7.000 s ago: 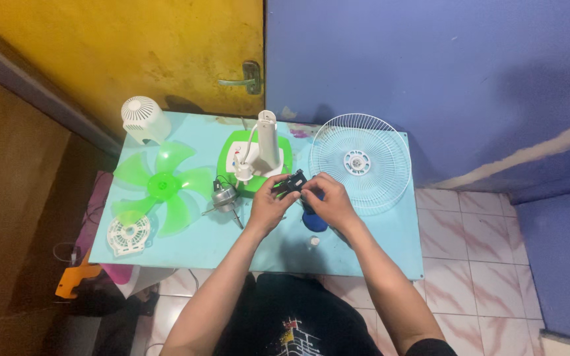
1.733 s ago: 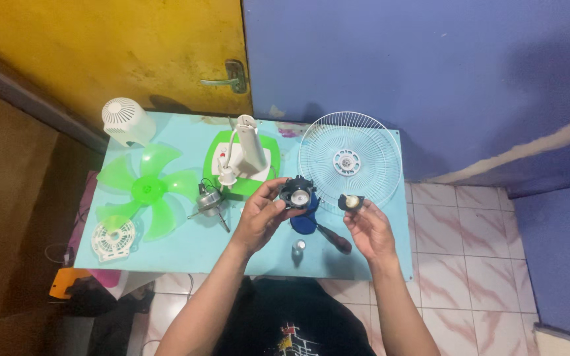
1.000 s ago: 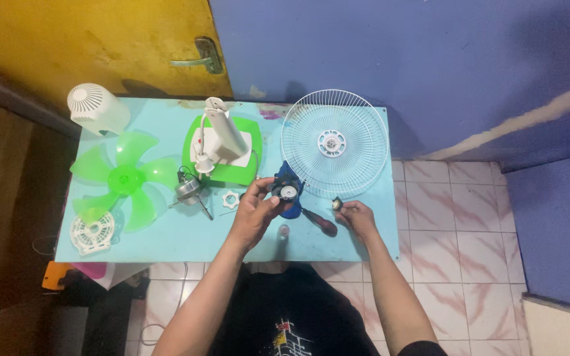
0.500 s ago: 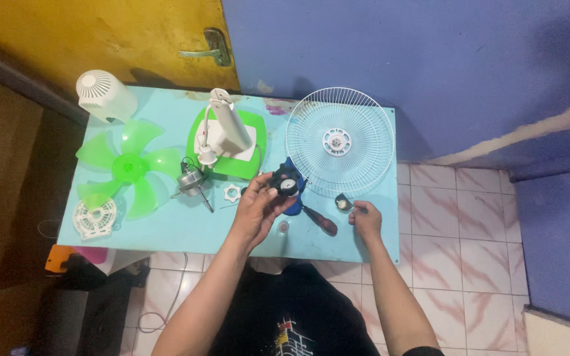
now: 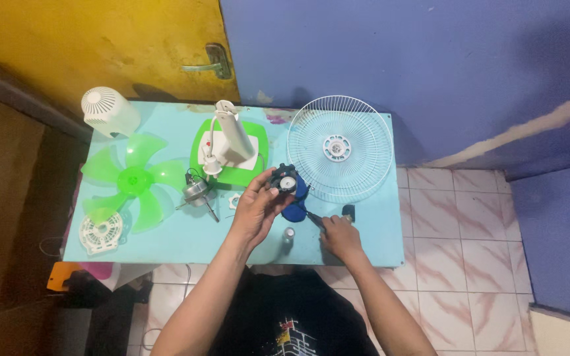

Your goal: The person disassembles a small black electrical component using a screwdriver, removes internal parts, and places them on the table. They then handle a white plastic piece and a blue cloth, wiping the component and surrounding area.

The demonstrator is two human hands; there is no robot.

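Turquoise tabletop work looks mid-disassembly: near its front edge the left hand grips a small black motor part held above it, while the right hand, fingers curled on a screwdriver, probably must lift and aim it next.

My left hand is raised, fingers curled in a grip, forearm angled up from below. My right hand sits lower, knuckles up, fingers closed.
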